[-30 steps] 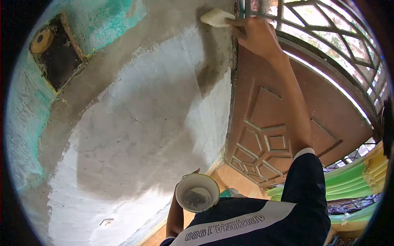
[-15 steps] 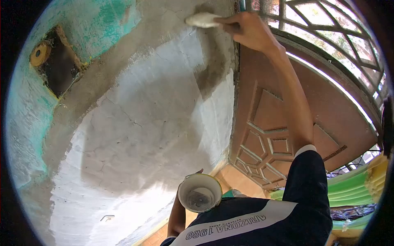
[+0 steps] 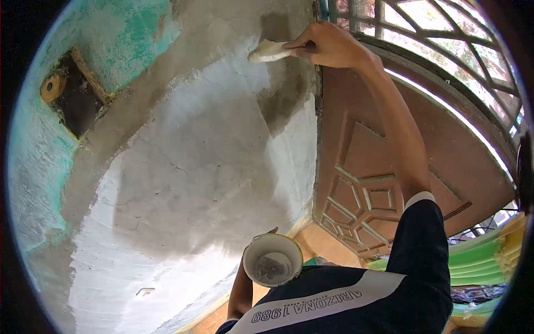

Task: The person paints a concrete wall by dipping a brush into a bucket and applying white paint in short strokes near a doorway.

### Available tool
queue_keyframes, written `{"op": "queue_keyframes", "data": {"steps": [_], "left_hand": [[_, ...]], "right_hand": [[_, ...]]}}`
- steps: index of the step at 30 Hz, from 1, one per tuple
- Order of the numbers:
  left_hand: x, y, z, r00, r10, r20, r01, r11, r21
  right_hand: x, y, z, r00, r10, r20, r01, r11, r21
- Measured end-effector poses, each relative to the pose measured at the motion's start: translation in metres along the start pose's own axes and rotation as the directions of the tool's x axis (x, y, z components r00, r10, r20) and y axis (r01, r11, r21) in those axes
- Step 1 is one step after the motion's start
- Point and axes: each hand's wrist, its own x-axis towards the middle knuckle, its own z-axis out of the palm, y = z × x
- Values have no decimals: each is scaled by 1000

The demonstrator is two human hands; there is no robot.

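Note:
My right hand (image 3: 334, 47) is closed around the handle of a paintbrush (image 3: 270, 51), high on the wall beside the door frame. The brush's whitish bristles point left and appear to touch the wall (image 3: 189, 167). Around them, white coating meets bare grey plaster. Low in front of my body, my left hand (image 3: 242, 281) holds a small pale bucket (image 3: 250, 261) from its outer side. Most of that hand is hidden behind the bucket, with a fingertip showing above the rim. Inside the bucket lies some greyish-white material at the bottom.
A brown panelled door (image 3: 367, 150) stands to the right, with a metal grille window (image 3: 434, 33) above it. At upper left, an opened wall box (image 3: 80, 106) sits in turquoise paint. Green and yellow curtain fabric (image 3: 478, 261) hangs at lower right.
The brush in my right hand has moved a short way down the wall. The view has shifted slightly. My left hand keeps the bucket in nearly the same place.

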Motion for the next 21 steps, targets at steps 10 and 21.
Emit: {"op": "queue_keyframes", "data": {"steps": [10,21], "left_hand": [[3,8,5,1000,11,-23,-10,999,42],[4,5,5,997,30,-65,-27,999,41]], "right_hand": [[21,41,23,992,-73,-104,92,976,199],[21,46,29,997,-75,-33,82,944,319]]}}
